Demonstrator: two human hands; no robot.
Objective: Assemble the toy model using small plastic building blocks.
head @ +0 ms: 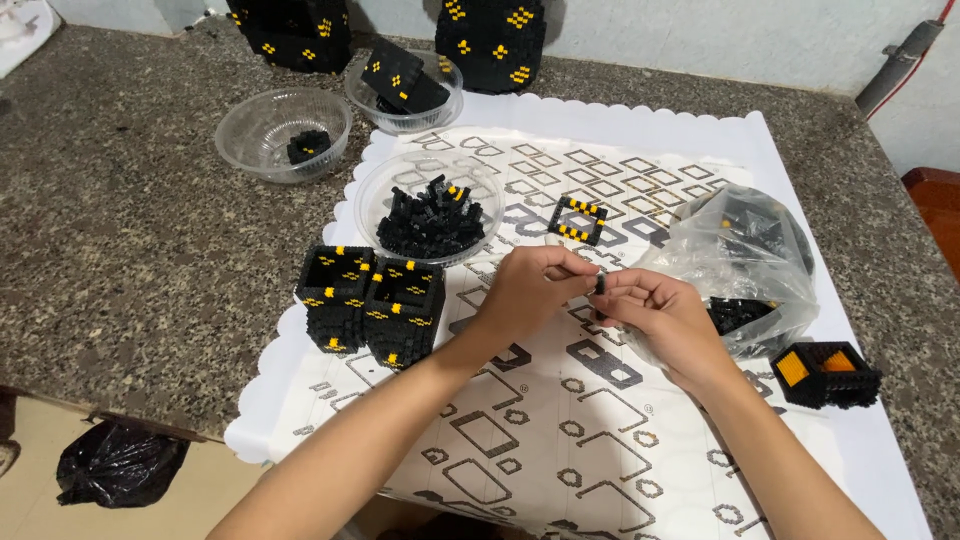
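Observation:
My left hand (530, 290) and my right hand (660, 315) meet over the patterned white mat (560, 440), pinching a tiny black brick piece (599, 284) between their fingertips. Just left of my left hand stand two hollow black block towers with yellow studs (370, 300), side by side. Beyond my hands sits a clear bowl (375, 200) filled with loose black bricks, and a small square black-and-yellow frame (577, 219) lies on the mat. Under my right hand is a crumpled clear plastic bag (740, 255) holding more black pieces.
A small black box with orange inside (826, 372) sits at the right. Two more clear bowls (262, 128) (440, 100) stand behind, with tall black-and-yellow builds (492, 35) (290, 30) near the wall. The granite counter (120, 250) has its front edge at the lower left.

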